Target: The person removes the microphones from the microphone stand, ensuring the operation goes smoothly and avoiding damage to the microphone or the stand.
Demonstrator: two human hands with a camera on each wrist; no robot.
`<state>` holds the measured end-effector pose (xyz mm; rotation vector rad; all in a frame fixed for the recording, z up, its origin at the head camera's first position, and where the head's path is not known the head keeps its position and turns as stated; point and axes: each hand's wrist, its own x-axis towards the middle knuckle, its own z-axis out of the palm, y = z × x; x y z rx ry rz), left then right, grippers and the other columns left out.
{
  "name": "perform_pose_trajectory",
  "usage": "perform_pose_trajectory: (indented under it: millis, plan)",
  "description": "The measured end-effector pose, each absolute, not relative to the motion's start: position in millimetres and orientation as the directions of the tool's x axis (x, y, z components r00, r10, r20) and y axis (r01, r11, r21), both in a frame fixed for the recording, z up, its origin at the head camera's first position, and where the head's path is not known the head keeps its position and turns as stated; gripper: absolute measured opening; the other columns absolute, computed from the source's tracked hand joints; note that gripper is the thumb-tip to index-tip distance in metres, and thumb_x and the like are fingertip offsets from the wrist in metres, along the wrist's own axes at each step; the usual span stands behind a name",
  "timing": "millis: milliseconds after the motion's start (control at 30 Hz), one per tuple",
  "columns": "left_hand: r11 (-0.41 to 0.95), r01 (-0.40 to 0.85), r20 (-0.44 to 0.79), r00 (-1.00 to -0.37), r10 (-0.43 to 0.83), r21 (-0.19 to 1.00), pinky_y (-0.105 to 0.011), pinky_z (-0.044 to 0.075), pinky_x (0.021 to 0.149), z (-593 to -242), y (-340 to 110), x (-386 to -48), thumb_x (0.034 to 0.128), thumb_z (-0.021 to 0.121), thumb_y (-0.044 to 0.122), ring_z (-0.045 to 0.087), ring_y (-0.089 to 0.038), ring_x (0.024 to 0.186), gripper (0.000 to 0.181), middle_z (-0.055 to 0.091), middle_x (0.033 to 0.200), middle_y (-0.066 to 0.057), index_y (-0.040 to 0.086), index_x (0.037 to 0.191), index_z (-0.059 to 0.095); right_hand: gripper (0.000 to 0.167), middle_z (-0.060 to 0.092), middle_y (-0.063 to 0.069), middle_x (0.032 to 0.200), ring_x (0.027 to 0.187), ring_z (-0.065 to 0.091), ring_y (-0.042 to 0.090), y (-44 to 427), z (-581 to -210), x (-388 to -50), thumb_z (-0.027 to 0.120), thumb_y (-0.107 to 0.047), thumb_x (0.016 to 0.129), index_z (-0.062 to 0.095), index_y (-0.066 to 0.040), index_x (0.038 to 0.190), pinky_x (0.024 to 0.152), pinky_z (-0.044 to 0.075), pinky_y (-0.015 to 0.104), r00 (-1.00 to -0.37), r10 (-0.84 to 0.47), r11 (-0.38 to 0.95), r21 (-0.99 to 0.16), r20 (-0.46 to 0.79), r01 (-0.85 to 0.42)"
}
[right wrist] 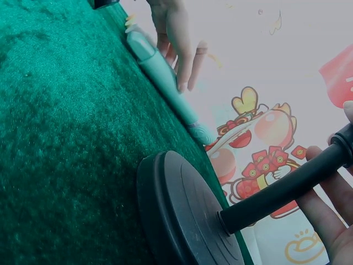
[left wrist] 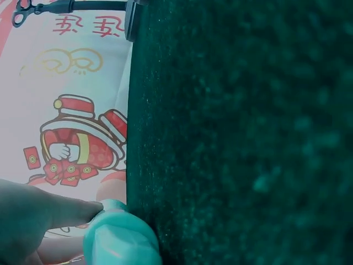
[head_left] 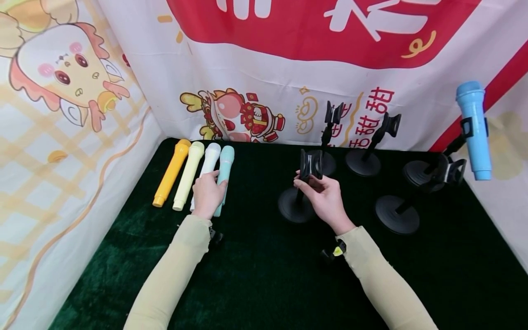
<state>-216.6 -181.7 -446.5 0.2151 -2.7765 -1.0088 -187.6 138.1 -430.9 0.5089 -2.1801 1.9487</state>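
Observation:
A teal microphone [head_left: 226, 161] lies on the dark green cloth, rightmost in a row of microphones. Over its middle, my left hand [head_left: 207, 195] pinches it between thumb and fingers, close beside the white microphone [head_left: 212, 154]. The right wrist view also has the teal microphone [right wrist: 165, 83] lying on the cloth under those fingers. My right hand [head_left: 328, 197] grips a black microphone stand [head_left: 294, 208] just below its clip [head_left: 310, 165], which holds nothing. The stand's round base [right wrist: 187, 215] is at the cloth.
Left of the white microphone lie a pale yellow microphone [head_left: 189, 176] and an orange microphone [head_left: 171, 174]. Several more black stands, such as one with a round base [head_left: 397, 215], occupy the right side. A blue microphone [head_left: 474, 133] sits tilted in a stand clip there. Printed curtains [head_left: 156, 68] border the table.

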Motion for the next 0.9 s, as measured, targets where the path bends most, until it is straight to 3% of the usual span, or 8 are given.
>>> perform_pose_trajectory:
  millis: [233, 533, 733, 900]
  plan:
    - [0.742, 0.0, 0.175, -0.972, -0.158, 0.671, -0.055, 0.047, 0.1, -434, -178, -216, 0.0971, 0.071, 0.027, 0.057, -0.041, 0.122, 0.058, 0.057, 0.141, -0.022, -0.001, 0.145, 0.054, 0.024, 0.071, 0.009, 0.118, 0.1, 0.07, 0.026, 138, -430, -188, 0.073, -0.014, 0.097, 0.073, -0.004, 0.119, 0.093, 0.055, 0.034, -0.933, -0.141, 0.087, -0.935, 0.331, -0.345]
    - [0.605, 0.184, 0.262, -0.964, -0.042, 0.775, -0.047, 0.044, 0.106, -398, -154, -210, 0.0979, 0.071, 0.036, 0.056, -0.026, 0.127, 0.055, 0.062, 0.139, -0.008, 0.01, 0.145, 0.057, 0.024, 0.071, 0.006, 0.115, 0.1, 0.071, 0.025, 138, -432, -188, 0.075, -0.025, 0.096, 0.075, -0.013, 0.117, 0.091, 0.056, 0.035, -0.916, -0.137, 0.093, -0.916, 0.376, -0.39]
    - [0.49, 0.413, 0.419, -0.902, 0.104, 0.767, -0.04, 0.047, 0.104, -380, -133, -201, 0.0972, 0.073, 0.03, 0.06, -0.018, 0.121, 0.048, 0.065, 0.135, -0.003, 0.013, 0.14, 0.062, 0.023, 0.072, 0.002, 0.114, 0.099, 0.071, 0.025, 138, -432, -188, 0.076, -0.03, 0.095, 0.076, -0.018, 0.115, 0.09, 0.057, 0.036, -0.916, -0.137, 0.092, -0.916, 0.377, -0.39]
    - [0.357, 0.518, 0.483, -0.855, 0.189, 0.778, -0.037, 0.048, 0.103, -366, -112, -193, 0.0944, 0.077, 0.029, 0.06, -0.015, 0.121, 0.049, 0.065, 0.134, 0.0, 0.016, 0.14, 0.063, 0.024, 0.071, 0.007, 0.115, 0.099, 0.071, 0.025, 138, -432, -188, 0.075, -0.026, 0.095, 0.075, -0.014, 0.116, 0.09, 0.057, 0.036, -0.914, -0.133, 0.087, -0.914, 0.384, -0.397]
